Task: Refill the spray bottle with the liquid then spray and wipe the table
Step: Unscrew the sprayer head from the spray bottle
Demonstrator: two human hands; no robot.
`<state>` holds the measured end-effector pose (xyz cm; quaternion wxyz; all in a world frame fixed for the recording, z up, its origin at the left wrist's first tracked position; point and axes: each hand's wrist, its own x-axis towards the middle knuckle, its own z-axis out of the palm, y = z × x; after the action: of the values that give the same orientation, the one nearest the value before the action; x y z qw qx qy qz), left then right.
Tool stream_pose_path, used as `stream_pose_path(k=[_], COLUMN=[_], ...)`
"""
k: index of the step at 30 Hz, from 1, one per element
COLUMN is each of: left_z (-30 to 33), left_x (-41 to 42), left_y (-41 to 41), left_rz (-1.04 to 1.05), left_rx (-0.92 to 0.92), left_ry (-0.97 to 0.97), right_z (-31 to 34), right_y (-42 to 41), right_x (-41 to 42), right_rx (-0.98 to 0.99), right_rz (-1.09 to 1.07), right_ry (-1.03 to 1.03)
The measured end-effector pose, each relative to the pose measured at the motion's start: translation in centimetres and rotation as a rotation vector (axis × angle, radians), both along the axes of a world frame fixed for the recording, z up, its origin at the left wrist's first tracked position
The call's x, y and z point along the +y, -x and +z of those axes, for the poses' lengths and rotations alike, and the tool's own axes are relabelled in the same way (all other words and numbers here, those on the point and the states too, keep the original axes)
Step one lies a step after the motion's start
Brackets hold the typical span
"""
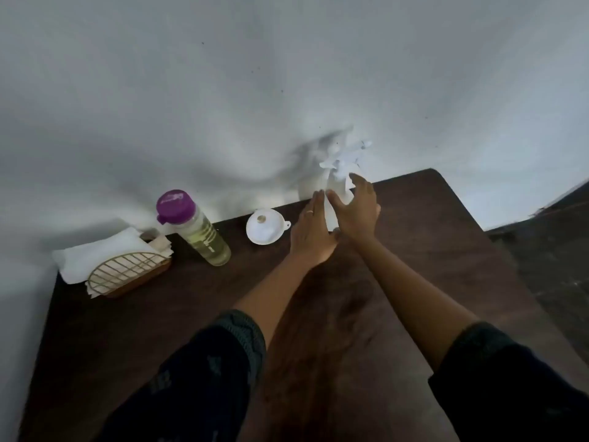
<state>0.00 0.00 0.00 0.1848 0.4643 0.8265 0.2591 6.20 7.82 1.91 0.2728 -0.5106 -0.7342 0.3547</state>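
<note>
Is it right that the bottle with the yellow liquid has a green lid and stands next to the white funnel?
Not quite. The lid is purple, not green, as the head view shows. The rest holds: the bottle with the yellow liquid stands on the table next to the white funnel.

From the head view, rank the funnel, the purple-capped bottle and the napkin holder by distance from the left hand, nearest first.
1. White funnel, just left of the left hand.
2. Purple-capped bottle, farther left.
3. Napkin holder, at the table's far left.

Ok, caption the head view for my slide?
Both hands reach the white spray bottle; funnel and purple-capped refill bottle wait alongside.
</note>
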Motion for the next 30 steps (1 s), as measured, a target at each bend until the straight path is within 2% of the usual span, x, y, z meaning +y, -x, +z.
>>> stream_pose_path(k=[11,16,21,30], left_z=[1.0,1.7,3.3,4.3], left_x=[0.1,-3.3,-9.9,-24.9], left_y=[-0.1,-1.6,-4.3,-9.5], left_rz=[0.019,0.031,0.082,0.289], left_rx=[0.066,0.068,0.074,0.021], left_ry=[0.025,-0.063,-0.142,-0.148], right_z=[0.7,2.2,3.1,3.8], right_y=[0.1,-1.5,-4.1,-9.1], right_x=[-0.6,-3.7,-9.3,-23.6], right_rx=[0.074,0.076,0.087,0.164], right_rz=[0.061,0.083,0.156,0.330], right_ry=[-0.048,-0.092,-0.091,-0.005])
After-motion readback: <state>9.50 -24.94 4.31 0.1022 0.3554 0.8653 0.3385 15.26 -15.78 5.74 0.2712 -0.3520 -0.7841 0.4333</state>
